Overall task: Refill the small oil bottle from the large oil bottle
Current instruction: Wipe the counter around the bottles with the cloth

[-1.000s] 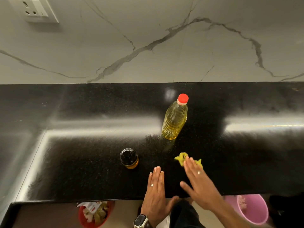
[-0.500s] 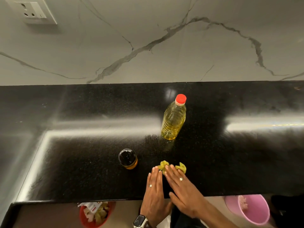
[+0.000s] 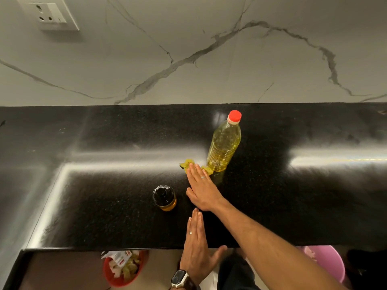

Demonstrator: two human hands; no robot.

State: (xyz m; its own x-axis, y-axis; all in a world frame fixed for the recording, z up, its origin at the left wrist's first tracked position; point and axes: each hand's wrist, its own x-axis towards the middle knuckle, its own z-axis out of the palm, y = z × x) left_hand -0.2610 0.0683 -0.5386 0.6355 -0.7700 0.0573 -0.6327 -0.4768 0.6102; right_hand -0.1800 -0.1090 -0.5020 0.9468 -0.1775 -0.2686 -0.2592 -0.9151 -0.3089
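Since half a second ago my right hand [image 3: 202, 190] has slid away from me across the black counter [image 3: 293, 206], pushing the yellow-green cloth [image 3: 189, 164] from the near edge up to the foot of the large oil bottle [image 3: 224, 146]. My left hand [image 3: 195, 248] has stayed put at the counter's front edge, and neither bottle has moved.

The counter is polished black stone with bright streaks of reflected light, backed by a grey-veined marble wall [image 3: 188, 49] with a socket plate [image 3: 52, 15] at upper left. Below the front edge I see a red bin [image 3: 123, 268] with scraps and a pink bucket [image 3: 326, 262].

My right hand lies flat, fingers straight and together, pressing the cloth under its fingertips rather than grasping it. My left hand is flat too, fingers extended, holding nothing.

The large bottle, red-capped and upright, stands just right of and beyond my right fingertips, the cloth touching its base. The small oil bottle [image 3: 164, 197], dark-capped, stands just left of my right palm and just beyond and left of my left fingertips.
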